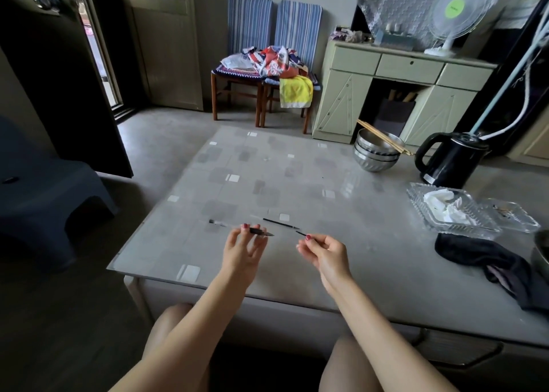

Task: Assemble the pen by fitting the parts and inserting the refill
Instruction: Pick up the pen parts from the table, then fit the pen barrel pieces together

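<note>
Both hands were raised just above the grey patterned glass-topped counter [297, 183], near the lower centre of the frame, a short gap between them. The left hand [242, 250] pinched a dark pen barrel with a clear rear section and pointed tip [258, 231] between thumb and fingertips, closed on it near its dark front end. The barrel ran roughly level, its tip pointing toward the right of the frame and its clear end with a small dark cap reaching out to the left past the fingers. The right hand [325, 256] was closed on a thin black refill piece [301, 233], only a short length showing beyond the fingertips and aimed up and left toward the barrel's tip; the two were near each other but apart.

Just above both hands in the frame, a second thin black rod-like pen part [280, 223] lay flat on the counter, slanted, untouched by either hand.

At the right of the frame: a black electric kettle [448, 163], stacked steel bowls [375, 154], a clear glass tray holding white tissue [451, 210], and a crumpled dark cloth [487, 261].
</note>
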